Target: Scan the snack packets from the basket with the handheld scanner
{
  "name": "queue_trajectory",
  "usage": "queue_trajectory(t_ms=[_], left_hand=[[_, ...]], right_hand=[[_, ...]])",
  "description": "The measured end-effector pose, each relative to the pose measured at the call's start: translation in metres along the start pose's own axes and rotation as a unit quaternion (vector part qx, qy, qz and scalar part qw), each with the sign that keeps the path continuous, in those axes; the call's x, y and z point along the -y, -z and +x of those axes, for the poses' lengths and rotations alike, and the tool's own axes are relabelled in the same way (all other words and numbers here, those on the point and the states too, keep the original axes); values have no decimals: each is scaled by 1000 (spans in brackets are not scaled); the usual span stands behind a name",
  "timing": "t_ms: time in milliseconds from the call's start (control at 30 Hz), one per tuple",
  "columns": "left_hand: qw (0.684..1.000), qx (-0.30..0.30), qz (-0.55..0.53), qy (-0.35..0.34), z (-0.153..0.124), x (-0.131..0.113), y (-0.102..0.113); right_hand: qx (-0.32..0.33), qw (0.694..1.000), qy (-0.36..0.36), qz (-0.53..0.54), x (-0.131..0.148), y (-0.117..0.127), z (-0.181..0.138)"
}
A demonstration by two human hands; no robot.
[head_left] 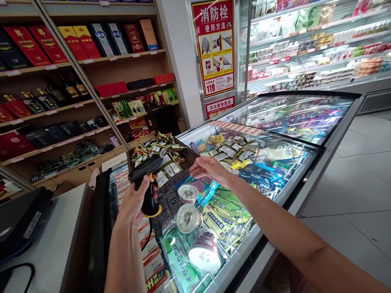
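Note:
My left hand (136, 199) is wrapped round the grip of a black barcode scanner (147, 171) with yellow-orange trim. Its head points towards a dark basket (187, 166) heaped with small snack packets (161, 146). At the basket's right edge is my right hand (208, 168), fingers half curled and loosely apart, with nothing visible in them. The basket rests on the glass top of a chest freezer (303, 185). Through the glass below my hands I see round ice cream tubs (189, 217) and a green ice cream packet (179, 262).
On the left a pale counter (60, 239) carries a black device (13, 226) and a cable. Shelves of boxed bottles (29, 43) stand behind. A lit refrigerated display (322, 45) is at the back right, with tiled floor (362, 169) in front.

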State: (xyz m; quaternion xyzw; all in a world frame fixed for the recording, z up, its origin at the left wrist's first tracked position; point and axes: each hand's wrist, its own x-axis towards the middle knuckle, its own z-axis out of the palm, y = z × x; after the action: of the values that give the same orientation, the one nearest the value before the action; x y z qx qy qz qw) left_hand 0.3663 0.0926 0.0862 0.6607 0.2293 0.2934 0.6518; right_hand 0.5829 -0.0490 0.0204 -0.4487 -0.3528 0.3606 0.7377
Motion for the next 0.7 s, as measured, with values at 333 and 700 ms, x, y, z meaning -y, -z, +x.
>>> queue_trajectory(t_ms=[333, 700], left_hand=[[997, 32, 61, 41, 0, 11, -25], [952, 74, 293, -42, 3, 10, -28]], right_hand=[[-84, 993, 77, -23, -16, -25, 0], [-298, 929, 180, -122, -8, 14, 13]])
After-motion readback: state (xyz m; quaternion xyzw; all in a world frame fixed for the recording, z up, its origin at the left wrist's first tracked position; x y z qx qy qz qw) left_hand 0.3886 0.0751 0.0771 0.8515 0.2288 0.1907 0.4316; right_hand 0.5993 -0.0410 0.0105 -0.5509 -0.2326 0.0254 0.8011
